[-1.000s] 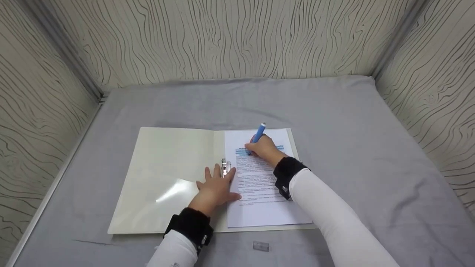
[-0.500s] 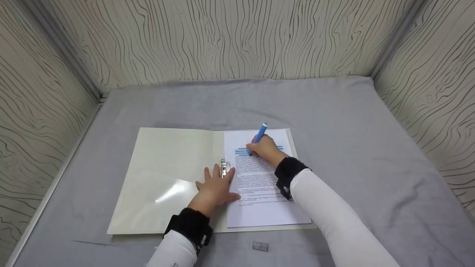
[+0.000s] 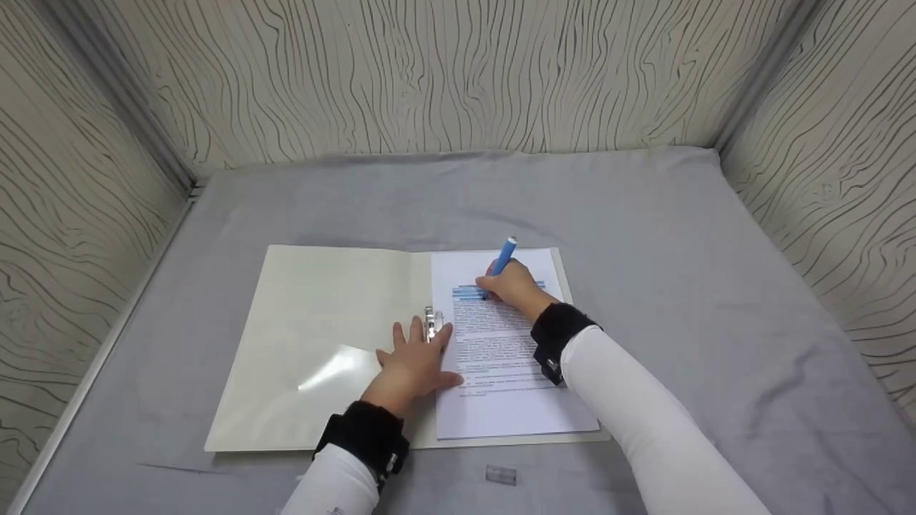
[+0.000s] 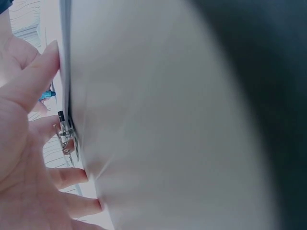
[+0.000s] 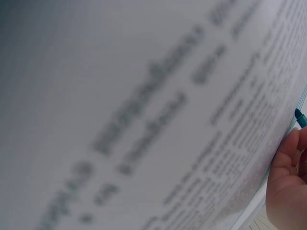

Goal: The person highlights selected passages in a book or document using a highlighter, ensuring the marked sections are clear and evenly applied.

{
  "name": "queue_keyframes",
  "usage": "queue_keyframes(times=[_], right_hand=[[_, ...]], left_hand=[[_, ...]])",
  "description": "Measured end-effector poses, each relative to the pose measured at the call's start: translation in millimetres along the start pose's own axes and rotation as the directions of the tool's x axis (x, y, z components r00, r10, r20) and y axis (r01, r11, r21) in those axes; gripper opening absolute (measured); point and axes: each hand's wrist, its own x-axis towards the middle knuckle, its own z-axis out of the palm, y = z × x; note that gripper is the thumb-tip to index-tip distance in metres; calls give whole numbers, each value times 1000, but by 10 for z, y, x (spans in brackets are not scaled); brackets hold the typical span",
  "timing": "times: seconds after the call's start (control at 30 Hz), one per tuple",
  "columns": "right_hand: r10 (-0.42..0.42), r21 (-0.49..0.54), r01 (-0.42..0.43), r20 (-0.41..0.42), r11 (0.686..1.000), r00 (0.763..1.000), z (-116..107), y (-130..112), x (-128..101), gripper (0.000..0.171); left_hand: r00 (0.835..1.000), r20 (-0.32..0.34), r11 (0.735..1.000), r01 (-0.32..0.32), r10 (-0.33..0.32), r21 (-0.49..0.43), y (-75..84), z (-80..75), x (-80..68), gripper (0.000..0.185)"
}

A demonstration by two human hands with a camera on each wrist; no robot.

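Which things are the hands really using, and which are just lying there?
In use:
right hand holding the blue marker
printed page being marked
left hand pressing flat on the folder, by its metal clip

Just lying about:
small clear cap on the grey cloth

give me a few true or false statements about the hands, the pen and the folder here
1. The right hand holds a blue pen with its tip on the printed page. True.
2. The left hand is lifted clear of the folder. False: it lies flat on the open folder beside the metal clip.
3. Some top lines of the page are marked blue. True.
4. The small clear cap sits on the page. False: it lies on the grey cloth, nearer the person than the folder.
5. The folder is closed. False: it lies open.
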Motion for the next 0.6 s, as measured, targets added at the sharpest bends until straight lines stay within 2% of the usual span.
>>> queue_keyframes(times=[0.6], right_hand=[[11, 5, -11, -8, 1000, 1000, -34, 20, 3, 22]], left_hand=[[1000, -12, 1000, 4, -4, -18, 1, 12, 1, 84]])
